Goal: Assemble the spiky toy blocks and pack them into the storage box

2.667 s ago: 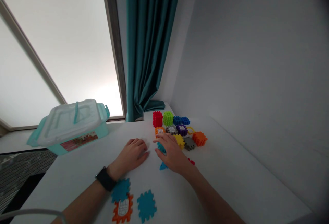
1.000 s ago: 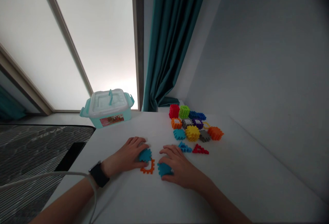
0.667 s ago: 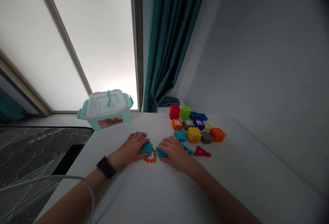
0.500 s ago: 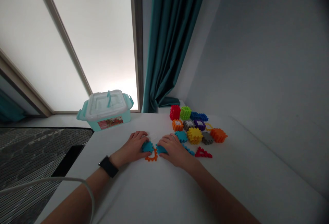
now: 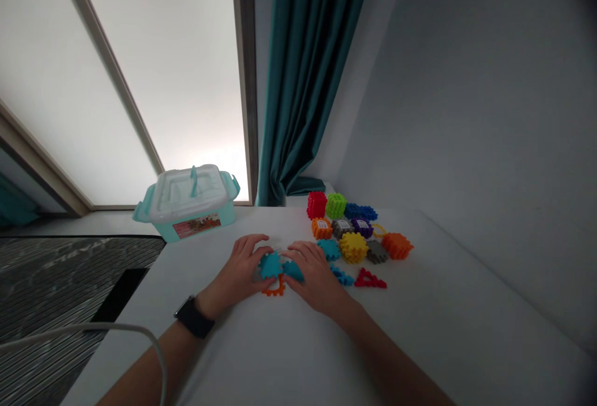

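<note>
My left hand (image 5: 240, 266) grips a teal toothed plate (image 5: 270, 265) between thumb and fingers, lifted on edge above the white table (image 5: 289, 344). My right hand (image 5: 313, 272) pinches a second teal toothed plate (image 5: 293, 270) and presses it against the first. An orange toothed frame piece (image 5: 274, 288) lies flat on the table just under both hands. A dark watch sits on my left wrist (image 5: 193, 317).
Several coloured toothed blocks cluster behind my right hand: red cube (image 5: 316, 204), green cube (image 5: 335, 205), yellow block (image 5: 353, 247), orange block (image 5: 396, 245). A red triangle piece (image 5: 369, 280) lies to the right. A lidded mint storage box (image 5: 186, 201) stands back left. A white cable (image 5: 93, 331) crosses the near left.
Both hands slid the teal plates forward along the table, brought them together, and now tilt them up off the surface. The orange frame stays flat beneath them.
</note>
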Action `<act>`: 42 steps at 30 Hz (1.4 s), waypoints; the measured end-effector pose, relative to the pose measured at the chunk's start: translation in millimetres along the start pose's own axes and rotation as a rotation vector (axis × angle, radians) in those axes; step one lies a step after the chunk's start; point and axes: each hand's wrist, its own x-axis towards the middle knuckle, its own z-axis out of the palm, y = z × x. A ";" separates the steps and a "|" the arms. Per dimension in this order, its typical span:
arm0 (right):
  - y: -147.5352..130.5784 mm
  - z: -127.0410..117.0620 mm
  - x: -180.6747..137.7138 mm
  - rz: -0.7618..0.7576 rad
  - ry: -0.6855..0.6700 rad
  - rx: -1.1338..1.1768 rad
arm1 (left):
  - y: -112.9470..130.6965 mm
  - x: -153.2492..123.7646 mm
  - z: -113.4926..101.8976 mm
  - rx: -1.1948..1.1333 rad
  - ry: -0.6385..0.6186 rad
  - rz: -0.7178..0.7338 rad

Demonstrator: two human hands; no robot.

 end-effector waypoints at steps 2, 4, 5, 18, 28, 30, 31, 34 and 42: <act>-0.3 2.5 -1.7 -0.006 0.023 0.005 | 3.2 -1.1 0.6 -0.006 0.013 0.019; -0.2 3.7 -3.7 -0.015 0.031 0.010 | 5.2 -2.4 1.5 -0.010 0.028 0.040; -0.2 3.8 -4.8 -0.019 0.033 0.012 | 5.9 -3.1 2.0 -0.012 0.033 0.050; -0.4 -2.2 -11.8 -0.004 0.157 0.025 | 9.3 -6.2 0.9 -0.035 0.016 0.015; 0.8 -5.8 -13.8 -0.015 0.204 0.016 | 4.8 -8.1 -4.5 -0.018 0.027 -0.005; -0.5 -5.4 -13.9 -0.023 0.203 0.014 | 4.1 -8.1 -3.7 -0.013 0.021 -0.009; -0.9 -5.3 -13.9 -0.024 0.202 0.014 | 3.8 -8.1 -3.3 -0.012 0.019 -0.013; -1.3 -5.4 -14.0 -0.017 0.202 0.014 | 3.3 -8.2 -2.6 -0.016 0.022 -0.022; -0.1 -5.5 -14.1 -0.003 0.174 0.036 | 4.1 -8.2 -2.8 -0.045 0.014 -0.031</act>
